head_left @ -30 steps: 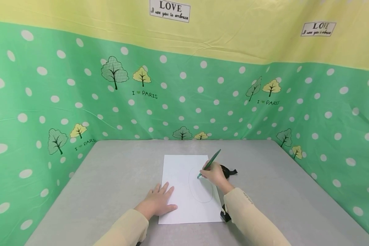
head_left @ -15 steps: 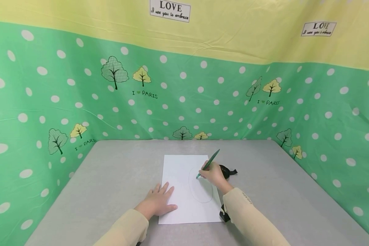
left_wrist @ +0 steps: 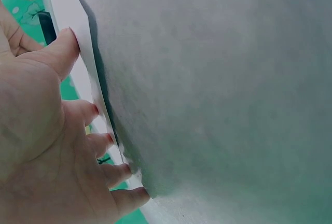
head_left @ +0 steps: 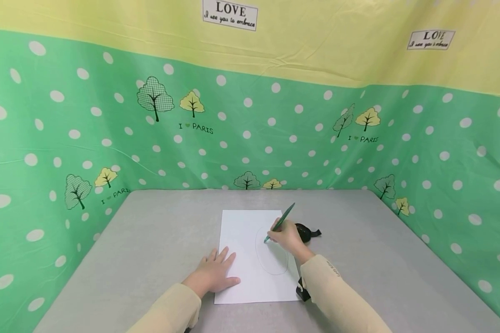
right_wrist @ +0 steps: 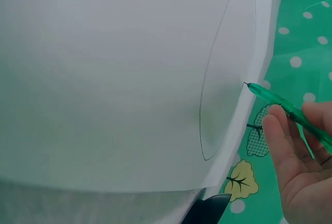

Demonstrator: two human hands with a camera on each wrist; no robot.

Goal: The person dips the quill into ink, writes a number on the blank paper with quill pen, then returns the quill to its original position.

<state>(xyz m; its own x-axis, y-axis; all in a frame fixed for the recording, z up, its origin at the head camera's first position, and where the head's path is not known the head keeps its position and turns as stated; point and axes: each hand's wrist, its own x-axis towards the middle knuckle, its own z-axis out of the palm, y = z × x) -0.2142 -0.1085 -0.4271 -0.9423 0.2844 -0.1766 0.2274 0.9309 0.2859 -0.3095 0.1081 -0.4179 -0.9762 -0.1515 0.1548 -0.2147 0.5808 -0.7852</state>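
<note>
A white sheet of paper [head_left: 241,226] lies on the grey table, with a thin dark oval outline [right_wrist: 201,105] drawn on its right half. My right hand [head_left: 287,237] pinches a green pen [head_left: 284,216] between thumb and fingers, its tip down on the paper inside the oval. In the right wrist view the pen [right_wrist: 290,111] has a clear green barrel, and a short dark line shows at its tip. With fingers spread, my left hand [head_left: 213,272] rests flat across the paper's left edge; the left wrist view shows that hand [left_wrist: 46,115] from the palm side.
A black rounded object with a short strap [head_left: 304,232] lies right of the paper, behind my right hand. Another black object [head_left: 302,292] sits at the paper's lower right corner, partly under the sleeve. A green and yellow cloth [head_left: 233,111] hangs around the grey table [head_left: 158,231].
My right hand and the pen have shifted slightly left, the tip moving left and a little down inside the oval. My left hand and the paper have stayed put.
</note>
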